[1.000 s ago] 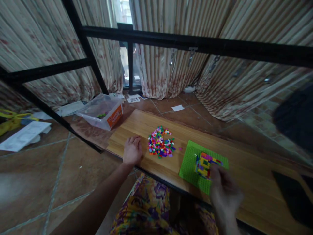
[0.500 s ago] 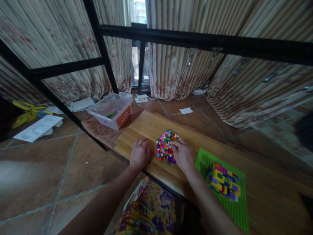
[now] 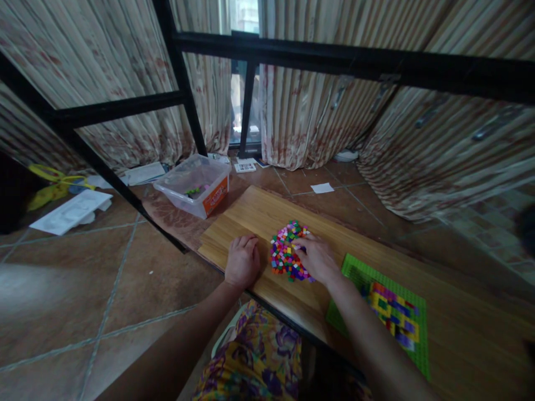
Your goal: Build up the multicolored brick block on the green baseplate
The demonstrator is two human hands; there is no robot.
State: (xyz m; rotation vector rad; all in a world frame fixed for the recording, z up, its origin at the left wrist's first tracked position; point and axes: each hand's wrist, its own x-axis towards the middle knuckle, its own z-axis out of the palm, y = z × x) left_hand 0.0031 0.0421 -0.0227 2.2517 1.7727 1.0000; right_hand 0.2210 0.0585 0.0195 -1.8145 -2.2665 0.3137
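Observation:
A pile of small coloured bricks (image 3: 286, 250) lies on the wooden board (image 3: 259, 214). My right hand (image 3: 318, 259) rests on the pile's right side, fingers curled in a pinch over the bricks; what they hold is too small to name. My left hand (image 3: 242, 262) lies on the board just left of the pile, fingers loosely curled, holding nothing that I can see. A green baseplate (image 3: 355, 273) with a partly built yellow, purple and red pattern (image 3: 393, 314) sits to the right, partly behind my right forearm.
A clear plastic box (image 3: 194, 189) with an orange label stands on the floor beyond the board's left end. Black metal frame bars (image 3: 334, 55) cross in front of striped curtains. Papers and a white tray (image 3: 71, 209) lie on the tiled floor at left.
My right hand left the baseplate and moved left onto the brick pile, where it now works among the bricks. My left hand stayed put. The view shifted slightly.

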